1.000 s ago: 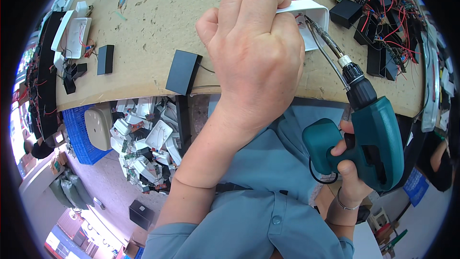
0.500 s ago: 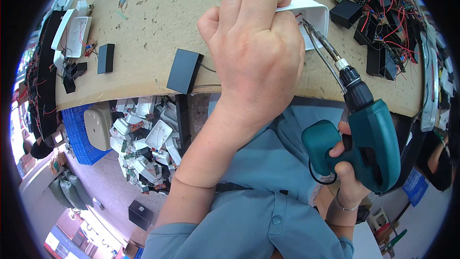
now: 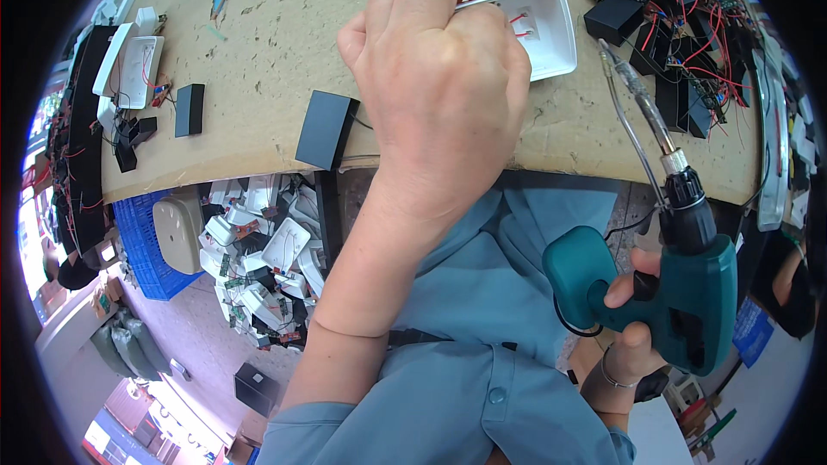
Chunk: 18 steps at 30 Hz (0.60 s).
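Note:
A white plastic housing with short red wires inside it is gripped by my left hand, over the table's middle. The back of that hand covers the housing's left part, and most of its fingertips are hidden. My right hand is wrapped round the handle of a green soldering gun, one finger at its trigger. The gun's metal tip, with a thin feed tube beside it, points up to the right of the housing, apart from it. A black box lies on the table left of my left wrist.
Black boxes with tangled red wires and small circuit boards crowd the table's right side. On the left are another white housing and a smaller black box. Below the cardboard-covered tabletop, a heap of white housings sits near a blue crate.
My right hand has drawn the soldering gun back to the right and down, so its tip has left the housing. My left hand has shifted slightly left with the housing.

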Each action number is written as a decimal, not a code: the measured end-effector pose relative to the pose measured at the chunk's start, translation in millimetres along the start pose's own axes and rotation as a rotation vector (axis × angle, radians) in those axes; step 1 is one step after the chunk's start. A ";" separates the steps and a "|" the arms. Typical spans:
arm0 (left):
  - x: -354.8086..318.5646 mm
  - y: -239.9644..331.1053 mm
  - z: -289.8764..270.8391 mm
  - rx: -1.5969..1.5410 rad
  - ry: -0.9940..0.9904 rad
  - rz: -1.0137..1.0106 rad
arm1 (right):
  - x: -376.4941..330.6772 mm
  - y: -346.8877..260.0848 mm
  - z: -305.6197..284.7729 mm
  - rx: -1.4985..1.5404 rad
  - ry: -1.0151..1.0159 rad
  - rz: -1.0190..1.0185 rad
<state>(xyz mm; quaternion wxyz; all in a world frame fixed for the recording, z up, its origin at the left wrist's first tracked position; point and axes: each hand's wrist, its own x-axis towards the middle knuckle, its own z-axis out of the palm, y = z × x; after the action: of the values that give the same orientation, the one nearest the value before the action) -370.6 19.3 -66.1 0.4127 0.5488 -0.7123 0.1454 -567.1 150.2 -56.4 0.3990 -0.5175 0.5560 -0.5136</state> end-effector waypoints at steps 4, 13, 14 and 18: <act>0.6 0.0 -1.3 0.009 0.003 0.011 | 0.0 2.0 -2.7 0.001 0.023 -0.014; 0.2 -0.7 -3.2 0.025 0.007 0.030 | -0.1 5.4 -3.3 0.032 0.025 -0.040; -0.1 -0.8 -3.4 0.026 0.007 0.032 | 0.2 5.8 -3.8 0.025 0.018 -0.049; -1.1 -1.6 -5.0 0.035 0.007 0.038 | 0.2 6.4 -2.2 0.061 0.015 -0.055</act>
<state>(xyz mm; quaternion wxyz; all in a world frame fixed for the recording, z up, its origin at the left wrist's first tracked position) -366.9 22.7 -64.2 0.4026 0.5418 -0.7186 0.1676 -570.3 150.0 -62.4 0.3965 -0.5162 0.5286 -0.5449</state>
